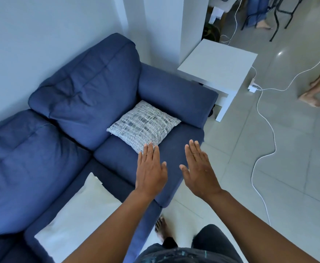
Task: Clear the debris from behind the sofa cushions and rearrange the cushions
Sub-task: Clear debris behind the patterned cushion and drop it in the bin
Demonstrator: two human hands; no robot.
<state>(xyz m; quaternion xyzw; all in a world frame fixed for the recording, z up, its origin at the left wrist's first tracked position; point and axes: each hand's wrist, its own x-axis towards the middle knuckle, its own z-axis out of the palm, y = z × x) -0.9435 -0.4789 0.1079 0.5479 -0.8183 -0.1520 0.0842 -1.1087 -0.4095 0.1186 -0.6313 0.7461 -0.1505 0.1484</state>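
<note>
A blue sofa (176, 95) fills the left and middle of the view, with two plump back cushions (87, 88) against the wall. A striped grey-and-white throw pillow (144, 124) lies flat on the right seat, near the armrest. A plain white pillow (79, 211) lies on the left seat, close to me. My left hand (150, 168) hovers flat over the right seat, its fingertips at the striped pillow's near corner. My right hand (199, 166) is stretched out flat beside it, over the seat's front edge. Both hold nothing. No debris shows.
A white side table (218, 63) stands right of the armrest. A white cable (265, 118) with a plug block trails across the tiled floor. Another person's bare feet (312, 92) are at the right edge. My own foot is below the seat edge.
</note>
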